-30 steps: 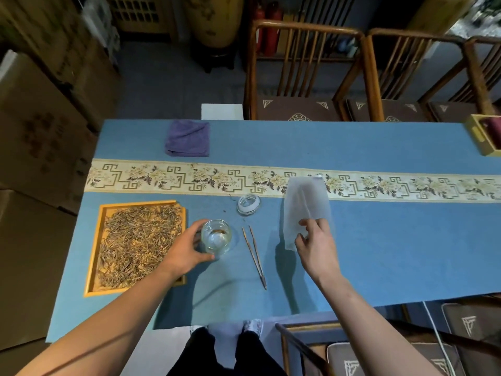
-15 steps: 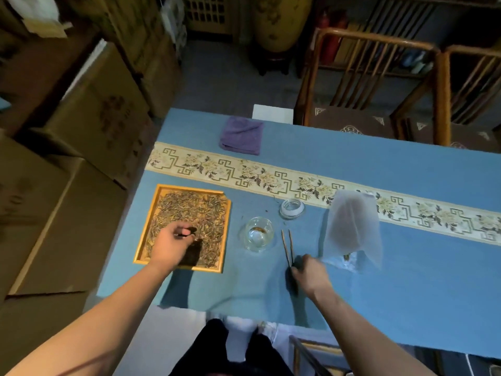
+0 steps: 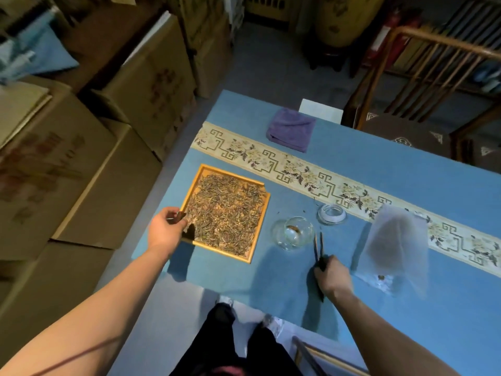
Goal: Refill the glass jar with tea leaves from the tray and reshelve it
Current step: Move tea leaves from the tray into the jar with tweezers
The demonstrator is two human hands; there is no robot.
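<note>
Open cloth on table (image 3: pixel 406 175) upper centre-right of frame, beyond the patterned runner (image 3: pixel 311 172). Btwn tray (image 3: pixel 256 240) and jar (image 3: pixel 294 233): narrow bare lane. Jar flanked right by tweezers (image 3: pixel 317 245), w/ lid (image 3: pixel 332 213) near behind. Bag (image 3: pixel 395 245) blocks mid-right. Boxes (image 3: pixel 81 158) crowd frame left of table.

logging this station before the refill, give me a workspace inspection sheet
surface: blue table with floral runner
job's things: tray of tea leaves; glass jar open, nearly empty; lid beside it
clutter: purple cloth; clear bag
hands: left hand grips the tray's near corner; right hand holds tweezers
cables: nothing seen
surroundings: cardboard boxes left, wooden chair behind
</note>
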